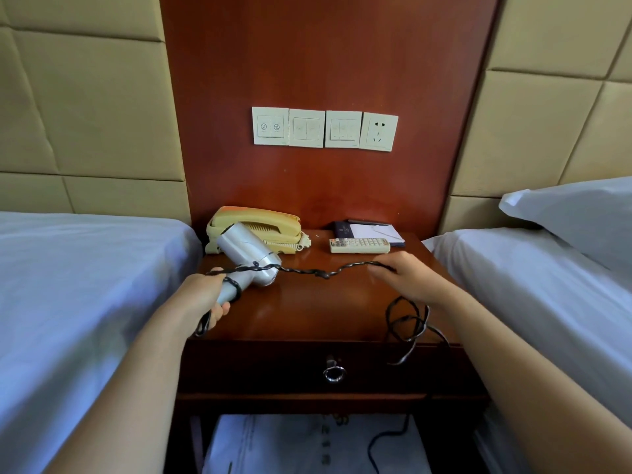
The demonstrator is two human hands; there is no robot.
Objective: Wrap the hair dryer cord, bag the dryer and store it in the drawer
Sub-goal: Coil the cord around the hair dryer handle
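A silver hair dryer (244, 253) is held above the left side of the wooden nightstand (318, 313), nozzle pointing up and away. My left hand (205, 295) is shut on its handle, where the black cord is looped once or twice. The twisted black cord (318, 272) runs taut to the right into my right hand (407, 280), which pinches it. Loose cord coils (408, 323) hang below that hand over the nightstand's front edge. The drawer (307, 367) under the top is closed, with a metal ring pull (333, 372). No bag shows.
A yellow telephone (260, 230), a white remote (359, 245) and a notepad folder (371, 231) lie at the nightstand's back. White beds flank it left (78, 302) and right (533, 285). Switches and a socket (378, 131) are on the wood panel. A white sheet lies on the lower shelf (307, 443).
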